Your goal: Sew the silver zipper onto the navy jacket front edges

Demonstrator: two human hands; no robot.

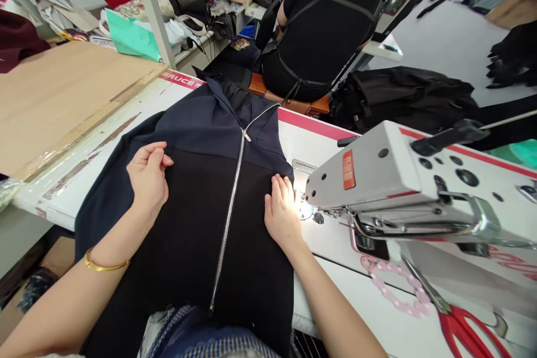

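Note:
A dark jacket [197, 201], navy at the shoulders and black below, lies spread over the sewing table. Its silver zip [229, 218] runs down the front, with the pull [246, 135] near the collar. My left hand [150, 173] is over the jacket's left part, fingers curled in; I see nothing in them. My right hand [283, 207] rests flat on the jacket's right edge, fingers stretched out. Close beside those fingertips is the lit needle area of a white sewing machine [369, 168].
Red-handled scissors [465, 324], a pink beaded loop [403, 291] and a phone [371, 246] lie right, under and before the machine. A brown board [75, 95] is at left. Ahead, a person in black [323, 28] sits facing away, near a dark garment pile [403, 95].

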